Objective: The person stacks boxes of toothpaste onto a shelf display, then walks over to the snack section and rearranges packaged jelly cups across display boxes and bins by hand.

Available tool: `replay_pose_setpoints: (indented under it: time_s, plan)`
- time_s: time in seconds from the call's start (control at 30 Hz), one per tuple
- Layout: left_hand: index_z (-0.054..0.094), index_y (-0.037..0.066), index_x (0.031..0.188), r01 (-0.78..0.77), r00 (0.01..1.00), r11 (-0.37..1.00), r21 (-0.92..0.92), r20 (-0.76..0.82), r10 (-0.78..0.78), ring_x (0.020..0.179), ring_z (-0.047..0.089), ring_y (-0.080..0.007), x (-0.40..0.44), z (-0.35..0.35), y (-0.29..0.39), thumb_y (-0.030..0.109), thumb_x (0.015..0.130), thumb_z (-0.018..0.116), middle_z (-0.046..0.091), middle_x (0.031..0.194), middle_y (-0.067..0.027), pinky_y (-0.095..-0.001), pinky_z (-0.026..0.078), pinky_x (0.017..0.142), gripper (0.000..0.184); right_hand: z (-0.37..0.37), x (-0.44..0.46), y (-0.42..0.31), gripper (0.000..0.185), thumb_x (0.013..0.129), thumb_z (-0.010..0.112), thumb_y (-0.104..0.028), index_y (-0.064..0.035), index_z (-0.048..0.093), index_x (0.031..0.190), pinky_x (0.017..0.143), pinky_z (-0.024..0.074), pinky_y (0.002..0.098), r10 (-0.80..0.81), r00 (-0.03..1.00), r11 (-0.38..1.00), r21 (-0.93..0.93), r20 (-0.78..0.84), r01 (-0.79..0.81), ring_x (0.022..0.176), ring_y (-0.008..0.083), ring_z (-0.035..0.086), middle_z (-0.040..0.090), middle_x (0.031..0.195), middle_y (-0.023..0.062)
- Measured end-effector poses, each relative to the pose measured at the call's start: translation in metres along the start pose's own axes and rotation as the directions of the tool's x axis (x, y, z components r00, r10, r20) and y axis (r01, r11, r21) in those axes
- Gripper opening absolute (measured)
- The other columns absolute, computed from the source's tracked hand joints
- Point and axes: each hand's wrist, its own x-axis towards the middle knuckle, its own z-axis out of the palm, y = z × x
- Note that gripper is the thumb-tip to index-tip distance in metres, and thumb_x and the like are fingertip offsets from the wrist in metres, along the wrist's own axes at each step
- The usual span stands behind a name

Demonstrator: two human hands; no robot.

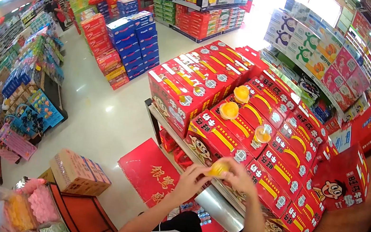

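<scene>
A small yellow-orange cup (218,169), probably a fruit or jelly cup, is between my two hands in front of the stacked cartons. My left hand (192,180) has its fingertips pressed to the cup's left side. Round its right side curl the fingers of my right hand (239,177). Three similar cups stand on the red milk cartons: one orange cup (241,93) farthest back, another orange cup (229,110) just nearer, and a paler cup (263,134) to the right. The red milk cartons (246,125) have yellow handles.
Below my hands is a shiny clear-film roll (219,209). A red mat (150,171) lies on the floor to the left. Brown cartons (78,173) and bagged goods (23,209) stand at lower left. Blue boxes (134,41) are stacked across the aisle. A red carton (342,180) leans at right.
</scene>
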Motion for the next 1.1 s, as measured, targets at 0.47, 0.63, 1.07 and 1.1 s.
replay_pose_setpoints:
  time_s: [0.47, 0.63, 1.07, 1.1]
  plan:
    - [0.054, 0.001, 0.099, 0.256, 0.822, 0.818, -0.515, -0.329, -0.465, 0.074, 0.053, -0.0055, -0.159, -0.073, 0.006, -0.004, 0.086, 0.062, 0.048, 0.084, -0.0011, -0.0181, 0.044, 0.063, 0.016, 0.208, -0.044, 0.012, 0.048, 0.095, 0.055, -0.027, 0.0028, 0.042, 0.13, 0.09, 0.0442, 0.0281, 0.088, 0.993, 0.835, 0.537, 0.084, -0.12, 0.105, 0.0136, 0.055, 0.056, 0.118, 0.0095]
    - [0.057, 0.0, 0.113, 0.287, 0.797, 0.835, -0.469, -0.366, -0.48, 0.075, 0.053, -0.006, -0.166, -0.087, 0.033, 0.001, 0.09, 0.058, 0.051, 0.082, 0.0, -0.0178, 0.044, 0.064, 0.023, 0.211, -0.021, -0.01, 0.042, 0.093, 0.057, -0.027, 0.0015, 0.05, 0.123, 0.083, 0.048, 0.0289, 0.041, 0.993, 0.92, 0.382, 0.114, -0.082, 0.098, 0.0139, 0.059, 0.062, 0.108, 0.0103]
    - [0.061, -0.003, 0.106, 0.371, 0.519, 0.862, -0.347, -0.692, -0.502, 0.079, 0.057, -0.0082, -0.249, -0.14, 0.063, 0.008, 0.094, 0.054, 0.062, 0.09, -0.0041, -0.0223, 0.046, 0.07, 0.018, 0.306, -0.016, -0.059, 0.036, 0.095, 0.047, -0.027, -0.0001, 0.052, 0.118, 0.08, 0.0487, 0.0353, -0.133, 0.92, 0.974, 0.223, 0.368, 0.051, 0.092, 0.0251, 0.064, 0.065, 0.098, 0.0165]
    - [0.061, -0.003, 0.106, 0.369, 0.525, 0.877, -0.308, -0.709, -0.47, 0.077, 0.056, -0.0076, -0.255, -0.143, 0.067, 0.008, 0.094, 0.054, 0.062, 0.087, -0.0033, -0.0222, 0.046, 0.069, 0.018, 0.311, -0.019, -0.062, 0.036, 0.095, 0.048, -0.027, -0.0001, 0.052, 0.118, 0.079, 0.0488, 0.0356, -0.132, 0.911, 0.977, 0.204, 0.392, 0.053, 0.091, 0.0249, 0.064, 0.065, 0.097, 0.0161]
